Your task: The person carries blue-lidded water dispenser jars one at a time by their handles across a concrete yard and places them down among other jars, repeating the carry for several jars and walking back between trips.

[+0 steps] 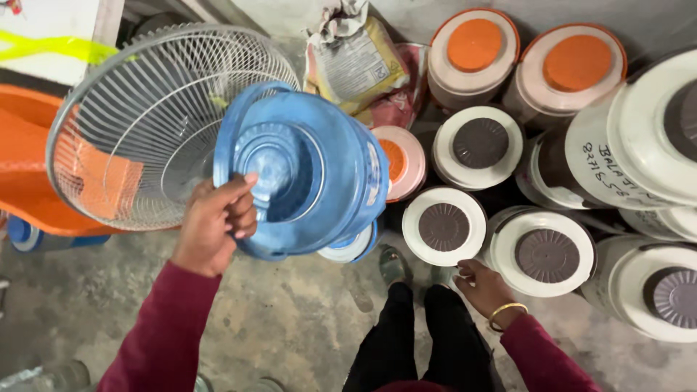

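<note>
My left hand (216, 221) grips a blue plastic bucket (305, 170) by its rim and lifts it tilted, lid side towards me, above the floor. My right hand (483, 287) hangs low beside my leg, fingers loosely curled, touching the edge of a white bucket with a dark grey lid (444, 226). A gold bangle sits on that wrist. Both arms wear maroon sleeves. My black trousers and shoes show below.
Several white buckets with grey lids (541, 254) and orange lids (473, 47) stand packed on the right. A wire fan guard (145, 123) leans at left over an orange object (29, 167). A crumpled sack (356, 58) lies at the back. Concrete floor (290, 319) below.
</note>
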